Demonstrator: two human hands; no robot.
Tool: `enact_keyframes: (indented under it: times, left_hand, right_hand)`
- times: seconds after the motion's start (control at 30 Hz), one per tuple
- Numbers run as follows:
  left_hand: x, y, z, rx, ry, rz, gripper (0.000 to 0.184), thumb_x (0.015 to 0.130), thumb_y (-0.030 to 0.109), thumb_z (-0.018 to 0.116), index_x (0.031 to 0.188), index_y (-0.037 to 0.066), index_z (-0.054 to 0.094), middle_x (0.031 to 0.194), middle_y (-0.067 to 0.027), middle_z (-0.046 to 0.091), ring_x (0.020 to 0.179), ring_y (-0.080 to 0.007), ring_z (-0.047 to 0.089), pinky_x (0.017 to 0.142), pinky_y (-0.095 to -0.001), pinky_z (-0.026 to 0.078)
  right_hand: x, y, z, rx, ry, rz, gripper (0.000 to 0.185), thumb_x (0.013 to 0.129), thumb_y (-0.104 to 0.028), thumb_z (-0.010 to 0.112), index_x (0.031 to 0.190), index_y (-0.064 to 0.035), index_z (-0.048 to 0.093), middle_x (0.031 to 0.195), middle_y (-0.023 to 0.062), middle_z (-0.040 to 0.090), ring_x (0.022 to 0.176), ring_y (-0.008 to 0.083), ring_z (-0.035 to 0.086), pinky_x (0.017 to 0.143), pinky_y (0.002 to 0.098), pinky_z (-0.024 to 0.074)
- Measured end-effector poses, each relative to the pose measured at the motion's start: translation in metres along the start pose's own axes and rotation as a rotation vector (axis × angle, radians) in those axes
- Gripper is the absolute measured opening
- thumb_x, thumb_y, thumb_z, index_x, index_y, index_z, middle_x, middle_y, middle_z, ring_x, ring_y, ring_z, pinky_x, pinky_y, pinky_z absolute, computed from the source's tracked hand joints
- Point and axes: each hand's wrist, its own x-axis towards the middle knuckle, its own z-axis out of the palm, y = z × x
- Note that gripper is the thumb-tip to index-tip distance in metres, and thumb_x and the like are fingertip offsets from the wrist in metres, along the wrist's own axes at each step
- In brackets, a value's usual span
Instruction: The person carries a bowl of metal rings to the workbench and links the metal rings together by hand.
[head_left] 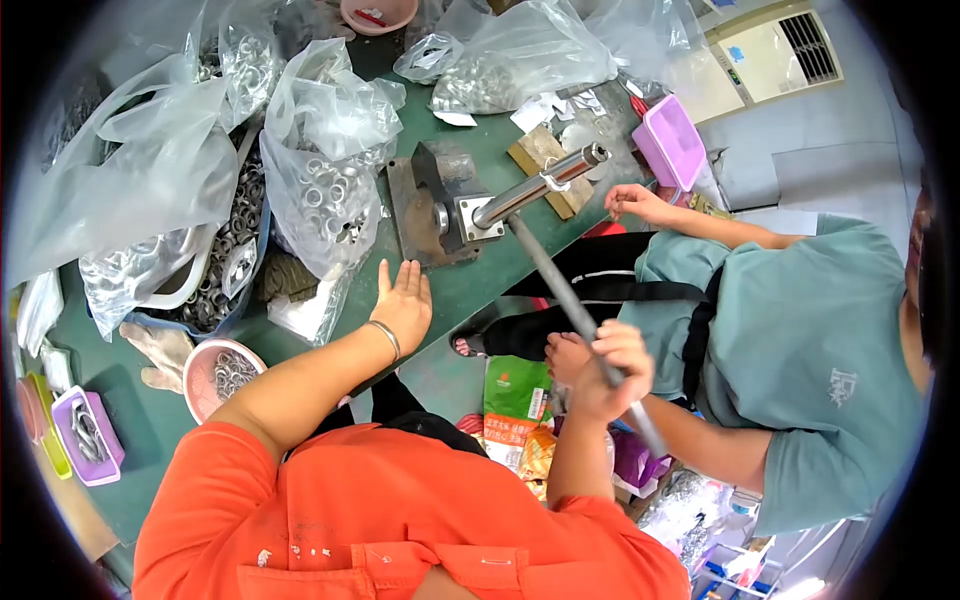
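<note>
Now, right hand: (617, 368) closed around the grey bar (557, 285), toward its outer end.
Left hand: (402, 302) open, palm down at the edge of the green table (120, 405), gripping nothing.
Pink bowl: (197, 392) near the left forearm, with small metal rings (233, 374) inside.
Press: (450, 200) on the table, just beyond the left fingertips, joined to the bar; whether it holds a ring, I cannot tell.
Progress: probably mid-work; which rings are done and which are left does not show.
Beyond: a clear bag (325, 185) of rings, a wooden block (545, 165), a lilac tub (672, 142).
</note>
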Motion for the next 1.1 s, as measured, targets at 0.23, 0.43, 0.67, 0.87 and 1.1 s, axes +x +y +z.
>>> enact_keyframes:
  times: [0.23,0.43,0.67,0.87,1.1]
  left_hand:
    - [-0.001,0.002,-0.001,-0.006,0.010,-0.019,0.045,0.078,0.010,0.039,0.118,-0.011,0.040,0.127,-0.0278,0.034,0.122,-0.0361,0.031,0.099,-0.0579,0.010]
    - [0.002,0.007,0.000,0.010,-0.009,-0.076,0.045,0.079,0.011,0.038,0.118,-0.011,0.040,0.128,-0.0274,0.034,0.122,-0.0354,0.030,0.101,-0.0558,0.009]
    - [0.008,0.011,-0.004,0.004,-0.048,-0.088,0.046,0.079,0.012,0.039,0.118,-0.011,0.039,0.128,-0.0277,0.034,0.122,-0.0369,0.031,0.101,-0.0540,0.010]
    - [0.009,0.012,-0.005,0.012,-0.047,-0.088,0.046,0.079,0.013,0.039,0.118,-0.012,0.039,0.127,-0.0281,0.035,0.121,-0.0370,0.032,0.102,-0.0530,0.010]
    - [0.008,0.017,-0.006,0.007,-0.044,-0.064,0.045,0.080,0.013,0.038,0.117,-0.011,0.041,0.126,-0.0277,0.036,0.121,-0.0369,0.032,0.102,-0.0515,0.010]
  right_hand:
    - [0.174,0.081,0.123,0.279,0.124,0.253,0.031,0.089,-0.034,0.044,0.100,-0.0041,0.042,0.064,0.0008,0.043,0.047,0.0088,0.041,0.039,0.0203,0.0337]
    - [0.192,0.227,0.232,-0.409,-0.509,0.389,0.035,0.087,-0.031,0.043,0.095,0.0032,0.043,0.086,0.0269,0.055,0.085,0.0416,0.053,0.074,0.0440,0.0407]
    - [0.196,0.236,0.223,-0.263,-0.468,0.306,0.037,0.088,-0.032,0.041,0.094,0.0047,0.043,0.080,0.0216,0.057,0.077,0.0356,0.056,0.070,0.0409,0.0422]
    - [0.197,0.167,0.191,0.076,-0.342,0.309,0.039,0.089,-0.034,0.040,0.094,0.0051,0.043,0.075,0.0192,0.057,0.069,0.0335,0.056,0.064,0.0408,0.0434]
    - [0.187,0.225,0.231,-0.359,-0.612,0.436,0.036,0.089,-0.029,0.037,0.090,0.0066,0.041,0.081,0.0303,0.055,0.078,0.0464,0.052,0.069,0.0474,0.0410]
